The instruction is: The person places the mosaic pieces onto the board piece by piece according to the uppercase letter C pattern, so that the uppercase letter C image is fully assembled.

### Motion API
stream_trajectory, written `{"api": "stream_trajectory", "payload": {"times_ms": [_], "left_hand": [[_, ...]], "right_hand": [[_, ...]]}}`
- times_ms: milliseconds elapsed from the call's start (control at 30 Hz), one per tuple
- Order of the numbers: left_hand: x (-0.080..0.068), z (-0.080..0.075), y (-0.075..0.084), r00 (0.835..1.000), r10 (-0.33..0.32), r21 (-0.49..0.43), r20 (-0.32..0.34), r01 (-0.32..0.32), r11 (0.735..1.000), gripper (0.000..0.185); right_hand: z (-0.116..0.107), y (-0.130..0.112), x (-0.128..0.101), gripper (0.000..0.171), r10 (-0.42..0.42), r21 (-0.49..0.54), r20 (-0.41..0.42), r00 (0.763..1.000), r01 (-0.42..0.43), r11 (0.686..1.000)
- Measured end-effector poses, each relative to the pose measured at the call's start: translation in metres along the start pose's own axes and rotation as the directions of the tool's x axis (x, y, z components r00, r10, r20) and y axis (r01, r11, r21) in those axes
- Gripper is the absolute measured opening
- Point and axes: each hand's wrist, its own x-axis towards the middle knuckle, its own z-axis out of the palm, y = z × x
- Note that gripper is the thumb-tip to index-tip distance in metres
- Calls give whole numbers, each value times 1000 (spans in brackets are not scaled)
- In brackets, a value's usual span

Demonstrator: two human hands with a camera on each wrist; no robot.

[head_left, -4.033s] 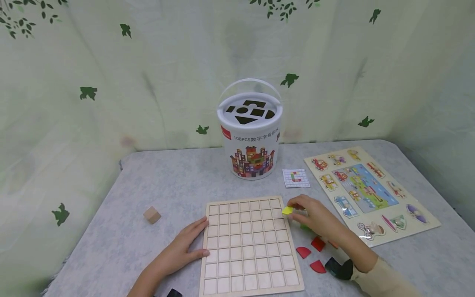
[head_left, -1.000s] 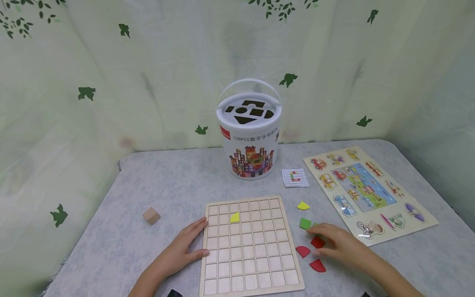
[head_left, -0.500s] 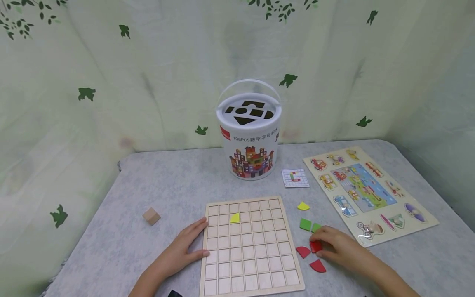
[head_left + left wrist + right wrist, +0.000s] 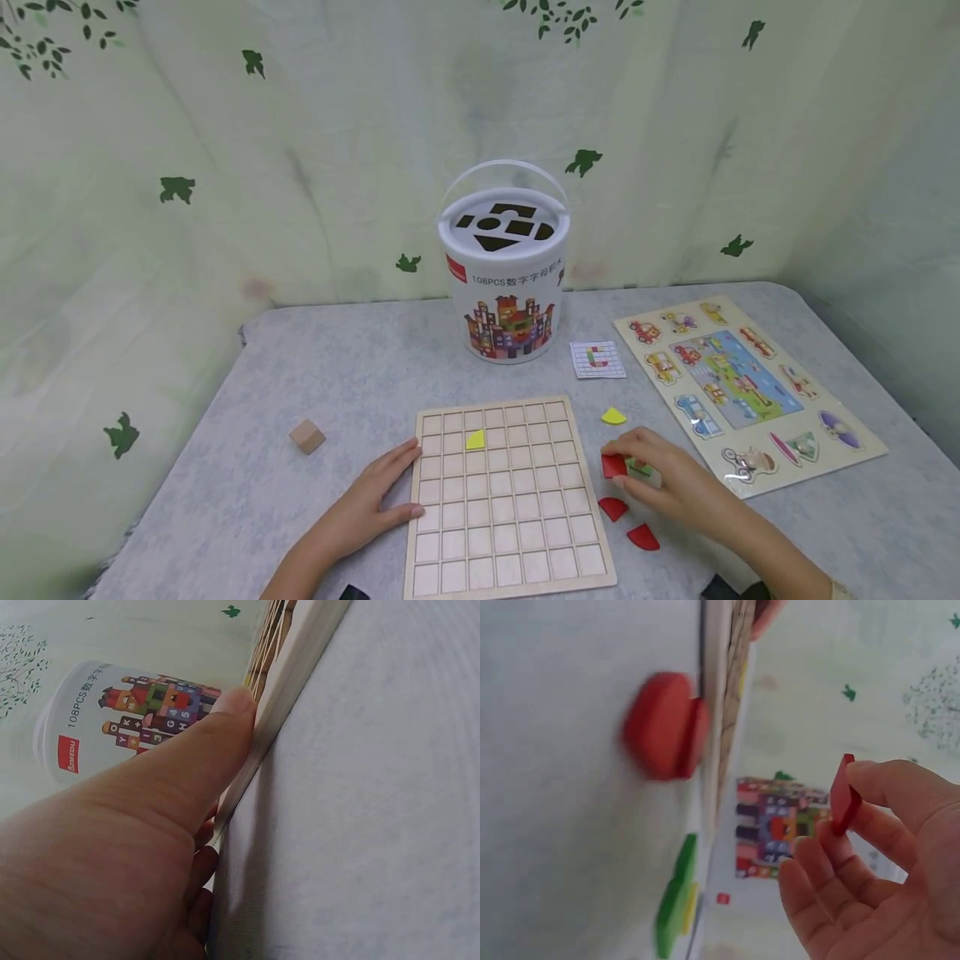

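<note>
My right hand (image 4: pixel 667 479) pinches a red square tile (image 4: pixel 613 466) between thumb and fingers, and in the right wrist view the red tile (image 4: pixel 844 796) is raised off the table. Under that hand lie green tiles (image 4: pixel 639 468), partly covered. Two red quarter-circle tiles (image 4: pixel 642 537) lie just nearer. My left hand (image 4: pixel 367 504) rests against the left edge of the wooden grid board (image 4: pixel 510 500), its thumb (image 4: pixel 225 724) on the rim in the left wrist view. One yellow quarter-circle tile (image 4: pixel 476 439) sits in a cell of the board's second row.
Beyond the board stands a white bucket (image 4: pixel 504 275) with a slotted lid. A small pattern card (image 4: pixel 597 360) and a yellow quarter-circle piece (image 4: pixel 613 416) lie to its right. A picture puzzle board (image 4: pixel 750 396) is at the right, a wooden cube (image 4: pixel 307 436) at the left.
Earlier, a yellow tile went from my right hand onto the board. Since then that hand has picked up the red square and moved it up and left. The left hand has stayed put.
</note>
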Motion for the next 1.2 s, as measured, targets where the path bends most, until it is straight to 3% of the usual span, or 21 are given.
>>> {"api": "stream_trajectory", "payload": {"times_ms": [167, 500, 833, 1033, 1200], "left_hand": [[2, -1, 0, 999, 27, 55, -23, -25, 998, 73], [2, -3, 1, 999, 26, 50, -24, -25, 998, 73], [2, -2, 1, 1000, 19, 43, -20, -18, 999, 73], [0, -1, -1, 999, 35, 47, -28, -33, 998, 73], [-1, -1, -1, 998, 48, 48, -28, -47, 998, 72]], "right_hand": [[-1, -20, 19, 25, -96, 93, -61, 993, 102, 990], [27, -47, 74, 32, -154, 236, -140, 978, 184, 954], [64, -37, 106, 27, -92, 338, -70, 993, 110, 935], [83, -17, 112, 27, -3, 302, 27, 1000, -6, 953], [90, -11, 113, 23, -15, 246, 53, 998, 1, 969]]}}
